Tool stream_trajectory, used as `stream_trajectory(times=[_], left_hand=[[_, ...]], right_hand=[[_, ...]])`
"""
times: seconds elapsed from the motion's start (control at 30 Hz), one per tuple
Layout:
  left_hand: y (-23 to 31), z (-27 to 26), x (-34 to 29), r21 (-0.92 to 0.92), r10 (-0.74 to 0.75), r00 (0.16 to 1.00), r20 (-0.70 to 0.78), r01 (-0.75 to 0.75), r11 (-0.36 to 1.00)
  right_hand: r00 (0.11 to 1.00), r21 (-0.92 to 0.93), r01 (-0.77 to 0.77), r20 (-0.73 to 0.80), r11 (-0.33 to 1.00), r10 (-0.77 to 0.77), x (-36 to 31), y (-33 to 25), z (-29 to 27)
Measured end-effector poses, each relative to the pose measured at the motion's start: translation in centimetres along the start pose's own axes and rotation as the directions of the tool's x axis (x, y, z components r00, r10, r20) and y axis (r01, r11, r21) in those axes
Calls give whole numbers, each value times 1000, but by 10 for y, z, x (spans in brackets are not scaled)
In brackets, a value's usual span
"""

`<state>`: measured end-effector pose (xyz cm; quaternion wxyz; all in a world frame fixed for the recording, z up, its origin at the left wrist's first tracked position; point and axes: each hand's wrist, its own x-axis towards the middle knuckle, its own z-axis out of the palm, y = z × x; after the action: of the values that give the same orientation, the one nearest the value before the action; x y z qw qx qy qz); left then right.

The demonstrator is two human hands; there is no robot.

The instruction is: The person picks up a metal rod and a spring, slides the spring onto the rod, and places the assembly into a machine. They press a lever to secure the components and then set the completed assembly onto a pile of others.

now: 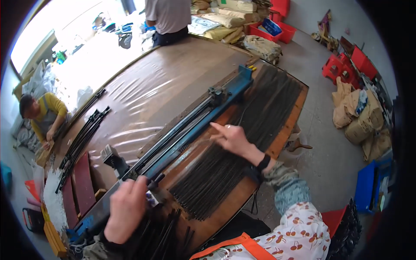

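My right hand (234, 138) is over the middle of a long blue rail fixture (197, 130), its index finger stretched out and the other fingers curled. From those fingers a thin coil spring (201, 142), blurred, runs left toward the rail. My left hand (128, 208) is closed at the rail's near end, beside a dark handle (156, 181); what it grips is hidden. A metal clamp block (219, 96) sits on the far part of the rail. Rows of long dark springs (208, 186) lie on the table beside the rail.
Black rod assemblies (84, 138) lie on the plastic-covered table (169, 69). A person in yellow (54, 110) works at the left; another person (168, 19) is at the far edge. Brown sacks (359, 112), red stools (340, 68) and a blue crate (366, 186) stand on the right.
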<state>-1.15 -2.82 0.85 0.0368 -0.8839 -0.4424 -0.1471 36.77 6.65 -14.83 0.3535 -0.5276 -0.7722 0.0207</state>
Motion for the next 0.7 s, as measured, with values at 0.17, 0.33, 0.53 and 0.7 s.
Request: stream_trajectory(times=[0.17, 0.33, 0.53, 0.7], left_hand=[[-6, 20, 23, 59, 84, 989, 118, -92, 994], [3, 27, 46, 9, 91, 992, 87, -92, 996], [-5, 31, 31, 40, 37, 991, 130, -42, 998], [-5, 25, 26, -22, 43, 994, 105, -41, 999]], right_hand=[[901, -12, 386, -210, 922, -380, 35, -4, -24], [864, 220, 503, -161, 836, -478, 43, -21, -29], [940, -21, 131, -315, 991, -131, 32, 23, 18], [932, 251, 280, -302, 927, -200, 41, -44, 3]])
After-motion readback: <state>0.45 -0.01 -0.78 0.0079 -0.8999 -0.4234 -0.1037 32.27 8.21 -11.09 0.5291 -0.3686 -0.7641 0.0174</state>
